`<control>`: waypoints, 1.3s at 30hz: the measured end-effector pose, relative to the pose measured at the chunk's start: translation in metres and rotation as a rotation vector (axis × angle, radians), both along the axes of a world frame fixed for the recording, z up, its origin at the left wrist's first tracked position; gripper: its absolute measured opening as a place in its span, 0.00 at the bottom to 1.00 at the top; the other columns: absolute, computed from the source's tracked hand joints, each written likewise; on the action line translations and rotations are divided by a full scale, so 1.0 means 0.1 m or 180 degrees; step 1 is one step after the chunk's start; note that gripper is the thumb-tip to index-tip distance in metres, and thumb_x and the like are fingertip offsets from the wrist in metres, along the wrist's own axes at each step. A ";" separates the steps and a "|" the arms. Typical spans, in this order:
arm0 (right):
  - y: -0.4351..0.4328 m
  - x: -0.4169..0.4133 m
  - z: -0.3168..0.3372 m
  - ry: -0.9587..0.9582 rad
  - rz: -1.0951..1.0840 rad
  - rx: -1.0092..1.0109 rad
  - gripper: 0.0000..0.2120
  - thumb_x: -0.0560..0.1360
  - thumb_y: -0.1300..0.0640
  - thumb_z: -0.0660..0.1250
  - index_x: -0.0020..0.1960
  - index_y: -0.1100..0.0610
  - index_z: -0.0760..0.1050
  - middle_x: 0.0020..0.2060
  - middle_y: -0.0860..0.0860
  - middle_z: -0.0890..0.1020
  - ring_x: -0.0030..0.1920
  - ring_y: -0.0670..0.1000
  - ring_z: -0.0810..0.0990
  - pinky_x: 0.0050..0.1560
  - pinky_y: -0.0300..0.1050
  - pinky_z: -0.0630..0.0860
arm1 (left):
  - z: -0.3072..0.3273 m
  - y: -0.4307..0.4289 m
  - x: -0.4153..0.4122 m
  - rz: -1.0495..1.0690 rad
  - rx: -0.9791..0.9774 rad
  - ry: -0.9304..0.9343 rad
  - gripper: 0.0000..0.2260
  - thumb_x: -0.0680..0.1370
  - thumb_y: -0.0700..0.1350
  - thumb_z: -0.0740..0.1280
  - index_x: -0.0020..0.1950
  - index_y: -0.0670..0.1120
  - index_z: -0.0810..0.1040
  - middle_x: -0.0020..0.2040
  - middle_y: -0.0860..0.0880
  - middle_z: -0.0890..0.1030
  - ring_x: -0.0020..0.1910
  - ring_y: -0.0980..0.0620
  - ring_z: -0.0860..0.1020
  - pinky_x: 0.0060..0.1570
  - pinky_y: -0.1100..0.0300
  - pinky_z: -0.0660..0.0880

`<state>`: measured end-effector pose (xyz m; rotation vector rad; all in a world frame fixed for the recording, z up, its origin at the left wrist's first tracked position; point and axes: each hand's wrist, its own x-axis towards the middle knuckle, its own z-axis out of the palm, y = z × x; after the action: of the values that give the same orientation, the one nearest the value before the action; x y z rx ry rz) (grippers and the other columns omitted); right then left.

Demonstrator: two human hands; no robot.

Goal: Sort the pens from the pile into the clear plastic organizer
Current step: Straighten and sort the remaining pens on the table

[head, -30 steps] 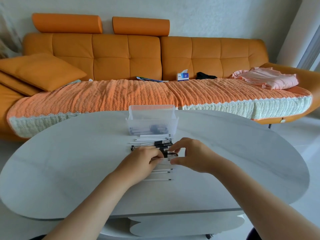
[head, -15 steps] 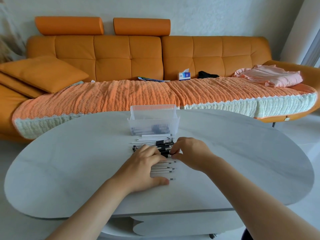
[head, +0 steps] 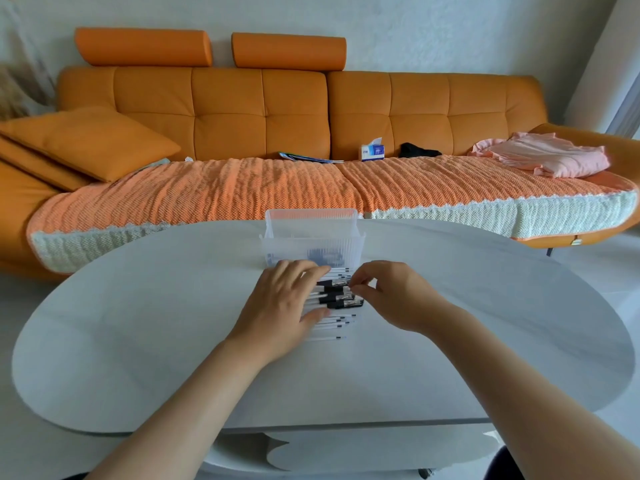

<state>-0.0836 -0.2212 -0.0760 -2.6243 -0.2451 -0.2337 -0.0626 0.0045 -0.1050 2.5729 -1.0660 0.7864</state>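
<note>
A pile of pens (head: 341, 299), white barrels with black caps, lies on the white oval table (head: 138, 323) just in front of the clear plastic organizer (head: 311, 242). A few dark pens show through the organizer's ribbed front wall. My left hand (head: 284, 306) rests flat over the left side of the pile, fingers spread across the barrels. My right hand (head: 391, 292) is at the pile's right end, thumb and forefinger pinched on the end of a black-capped pen near the top of the pile.
An orange sofa (head: 259, 109) with a woven throw runs behind the table. On it lie a cushion (head: 90, 143), a tissue box (head: 373, 152), a dark item and folded pink cloth (head: 540, 159). The table's far edge sits close to the sofa seat.
My left hand slid forward over the pile toward the organizer. My right hand shifted up along the pile's right end and pinched a pen there.
</note>
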 end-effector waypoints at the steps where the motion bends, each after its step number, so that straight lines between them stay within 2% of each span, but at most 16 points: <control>1: 0.02 0.00 0.01 -0.0004 0.0035 0.0064 0.05 0.79 0.50 0.65 0.51 0.44 0.80 0.46 0.39 0.81 0.40 0.37 0.76 0.41 0.34 0.71 | 0.02 0.00 0.01 0.0041 0.0031 -0.0021 0.22 0.75 0.55 0.69 0.67 0.48 0.73 0.60 0.52 0.77 0.58 0.50 0.74 0.56 0.55 0.71; 4: 0.06 -0.01 0.01 -0.0044 0.0130 0.0057 0.06 0.79 0.52 0.64 0.51 0.45 0.80 0.46 0.39 0.80 0.38 0.36 0.75 0.37 0.29 0.67 | 0.05 0.01 0.02 0.0115 -0.0182 0.0329 0.09 0.77 0.47 0.70 0.56 0.49 0.79 0.51 0.53 0.82 0.49 0.50 0.80 0.43 0.56 0.74; 6: 0.10 -0.03 0.00 -0.0102 0.0245 -0.0107 0.08 0.79 0.53 0.63 0.55 0.46 0.79 0.47 0.40 0.80 0.40 0.39 0.76 0.40 0.30 0.70 | 0.06 0.00 0.02 0.0130 -0.0270 0.0608 0.06 0.78 0.47 0.67 0.54 0.49 0.79 0.50 0.54 0.82 0.47 0.51 0.79 0.40 0.57 0.73; 8: 0.17 -0.04 0.00 -0.0065 0.0387 -0.0251 0.10 0.79 0.52 0.61 0.58 0.47 0.78 0.49 0.43 0.81 0.44 0.44 0.78 0.46 0.40 0.75 | 0.08 -0.03 0.02 0.0029 -0.0308 0.0784 0.06 0.79 0.48 0.67 0.53 0.49 0.79 0.48 0.55 0.81 0.46 0.52 0.78 0.39 0.58 0.71; 10: 0.24 -0.04 -0.01 0.0015 0.0549 -0.0471 0.10 0.81 0.51 0.59 0.54 0.49 0.78 0.47 0.46 0.81 0.46 0.49 0.78 0.47 0.49 0.77 | 0.10 -0.05 0.01 -0.0076 -0.0346 0.0909 0.05 0.79 0.48 0.66 0.53 0.50 0.80 0.47 0.55 0.80 0.45 0.52 0.78 0.41 0.56 0.73; 13: 0.31 -0.04 -0.05 -0.0028 0.0593 -0.0824 0.12 0.83 0.52 0.55 0.49 0.54 0.75 0.42 0.49 0.79 0.42 0.53 0.77 0.45 0.53 0.76 | 0.10 -0.06 0.02 -0.0038 -0.0336 0.1005 0.06 0.79 0.50 0.65 0.52 0.49 0.79 0.46 0.54 0.80 0.44 0.52 0.77 0.42 0.55 0.74; 18: 0.31 -0.04 -0.05 -0.0371 0.0584 -0.1143 0.12 0.84 0.51 0.53 0.51 0.55 0.74 0.37 0.49 0.78 0.36 0.54 0.75 0.39 0.52 0.74 | 0.12 -0.05 0.05 -0.0004 -0.0492 0.1210 0.05 0.79 0.50 0.65 0.50 0.50 0.79 0.45 0.55 0.80 0.43 0.54 0.77 0.42 0.55 0.74; 20: 0.30 -0.05 -0.02 -0.0363 0.0609 -0.1083 0.14 0.84 0.49 0.53 0.53 0.54 0.74 0.36 0.48 0.78 0.35 0.54 0.75 0.37 0.50 0.72 | 0.14 -0.03 0.06 -0.0040 -0.0552 0.1294 0.04 0.79 0.50 0.66 0.49 0.51 0.79 0.43 0.56 0.80 0.43 0.55 0.77 0.42 0.55 0.75; 24: 0.25 -0.08 0.01 0.0124 0.0533 -0.0701 0.13 0.82 0.45 0.55 0.58 0.49 0.73 0.43 0.47 0.81 0.43 0.51 0.77 0.44 0.49 0.74 | 0.13 -0.02 0.05 0.0040 -0.0464 0.1325 0.03 0.79 0.50 0.66 0.49 0.52 0.78 0.44 0.57 0.79 0.44 0.55 0.77 0.42 0.56 0.75; 27: 0.12 -0.06 -0.03 0.0374 0.0302 -0.0545 0.08 0.80 0.54 0.56 0.57 0.50 0.70 0.48 0.49 0.78 0.46 0.52 0.75 0.48 0.49 0.74 | 0.12 0.01 0.04 0.0268 -0.0393 0.1302 0.04 0.79 0.50 0.65 0.53 0.53 0.78 0.48 0.58 0.79 0.47 0.55 0.77 0.44 0.58 0.73; 29: 0.00 -0.04 -0.06 0.0412 0.0147 -0.0465 0.12 0.79 0.61 0.53 0.55 0.49 0.72 0.52 0.49 0.74 0.46 0.52 0.75 0.48 0.46 0.72 | 0.13 0.04 0.04 0.0381 -0.0369 0.1317 0.06 0.79 0.52 0.65 0.55 0.55 0.77 0.50 0.60 0.78 0.48 0.56 0.77 0.45 0.59 0.73; 31: -0.11 -0.01 -0.08 0.0398 -0.0051 -0.0449 0.15 0.81 0.63 0.55 0.56 0.49 0.76 0.53 0.49 0.72 0.46 0.51 0.76 0.48 0.43 0.72 | 0.14 0.05 0.03 0.0444 -0.0340 0.1341 0.07 0.79 0.54 0.65 0.56 0.58 0.75 0.49 0.61 0.77 0.48 0.56 0.78 0.45 0.59 0.74; 36: -0.26 -0.02 -0.10 0.0497 -0.0228 -0.0335 0.10 0.78 0.54 0.67 0.59 0.46 0.79 0.50 0.44 0.80 0.49 0.46 0.78 0.47 0.38 0.70 | 0.14 0.01 0.01 0.0484 -0.0265 0.1352 0.05 0.79 0.54 0.64 0.54 0.59 0.75 0.52 0.61 0.79 0.49 0.56 0.77 0.44 0.59 0.72; 39: -0.27 -0.04 -0.13 0.0582 -0.0247 -0.0235 0.12 0.77 0.52 0.69 0.59 0.46 0.78 0.49 0.42 0.82 0.47 0.45 0.78 0.49 0.39 0.74 | 0.12 -0.02 0.01 0.0449 -0.0284 0.1366 0.04 0.79 0.54 0.64 0.53 0.60 0.76 0.52 0.62 0.79 0.49 0.58 0.76 0.45 0.59 0.73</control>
<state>-0.0876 -0.2483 -0.0887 -2.7100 -0.0913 -0.0100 -0.0614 0.0026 -0.0928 2.5925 -0.7088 0.2759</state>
